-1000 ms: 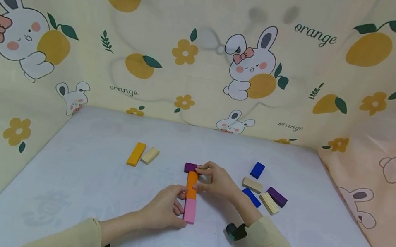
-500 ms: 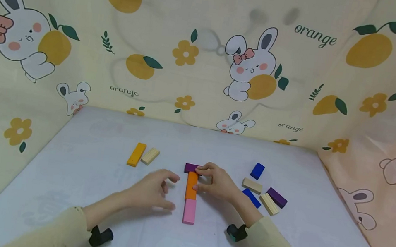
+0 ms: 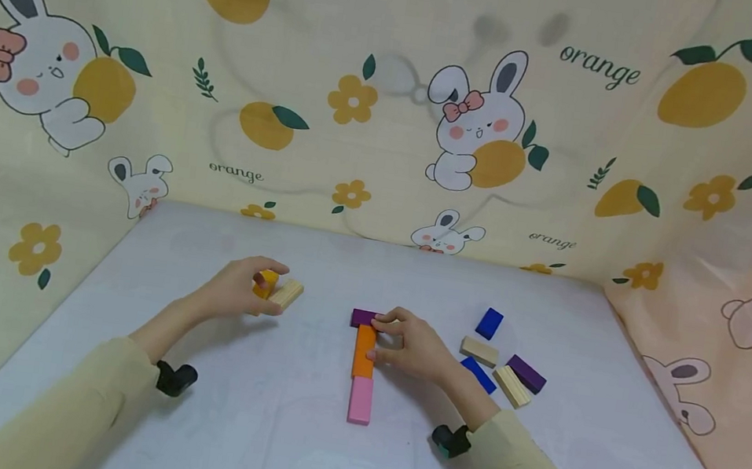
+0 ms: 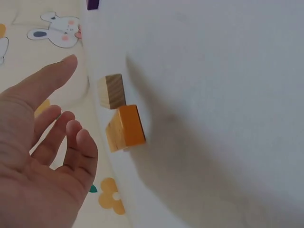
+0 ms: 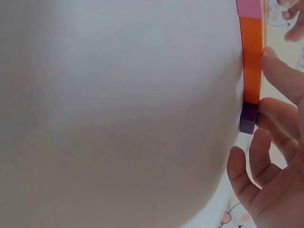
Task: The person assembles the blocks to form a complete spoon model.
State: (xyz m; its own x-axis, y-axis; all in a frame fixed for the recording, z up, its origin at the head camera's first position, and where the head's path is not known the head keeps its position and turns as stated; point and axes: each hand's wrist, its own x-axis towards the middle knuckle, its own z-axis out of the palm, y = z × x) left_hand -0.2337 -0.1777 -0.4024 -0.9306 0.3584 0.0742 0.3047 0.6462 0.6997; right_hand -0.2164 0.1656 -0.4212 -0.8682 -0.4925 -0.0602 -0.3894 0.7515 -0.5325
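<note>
Yellow block [image 4: 132, 125]: lengthwise away, slanting rightward; beside spread left hand [image 3: 233, 289]
Orange block [image 3: 364, 352]: lengthwise away; touching spread right hand [image 3: 418, 348]

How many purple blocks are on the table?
2: one purple block at the far end of the orange block, partly covered by the right hand; another purple block, rightmost of all the blocks. I see no others.

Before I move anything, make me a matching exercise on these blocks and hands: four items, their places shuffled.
1. pink block
2. orange block
3. left hand
4. right hand

A. touching the orange block and purple block
B. between the pink and purple blocks
C. by the yellow block
D. at the orange block's near end

Pairs: 1-D, 2-B, 3-C, 4-A
</note>
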